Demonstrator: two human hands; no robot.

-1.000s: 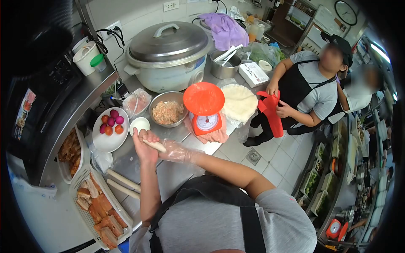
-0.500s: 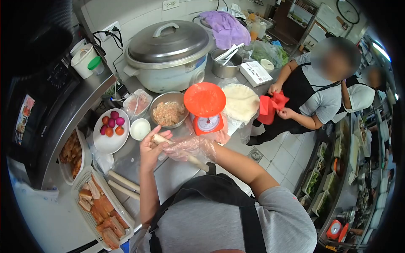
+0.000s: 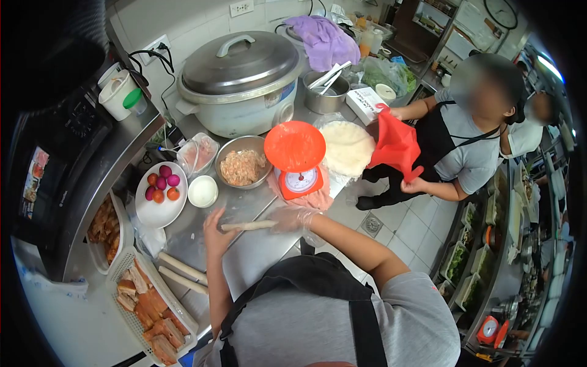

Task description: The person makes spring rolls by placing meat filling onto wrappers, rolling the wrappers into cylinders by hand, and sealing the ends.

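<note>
A slim pale rod (image 3: pixel 249 226), like a thin rolling pin, lies level in front of me above the metal counter. My right hand (image 3: pixel 292 218), in a clear plastic glove, is closed around its right end. My bare left hand (image 3: pixel 217 233) is at the other end, fingers apart and curved, with the rod's tip by the thumb. Whether the thumb touches the rod is hard to tell. Two similar pale rods (image 3: pixel 182 266) lie on the counter to the left. Beyond my hands stand an orange kitchen scale (image 3: pixel 301 181) and a bowl of minced meat (image 3: pixel 243 168).
Round flat dough (image 3: pixel 347 147) lies beside the scale. A large lidded cooker (image 3: pixel 241 104) stands behind. To the left are an oval plate (image 3: pixel 150 211), a small white bowl (image 3: pixel 203 192) and a basket of meat pieces (image 3: pixel 150 312). A co-worker (image 3: pixel 449 137) holds a red bag (image 3: pixel 394 144) at right.
The rod has turned from slanting to nearly level. My left hand has lowered and loosened from its end; my gloved hand has shifted right. The co-worker has spread the red bag wider.
</note>
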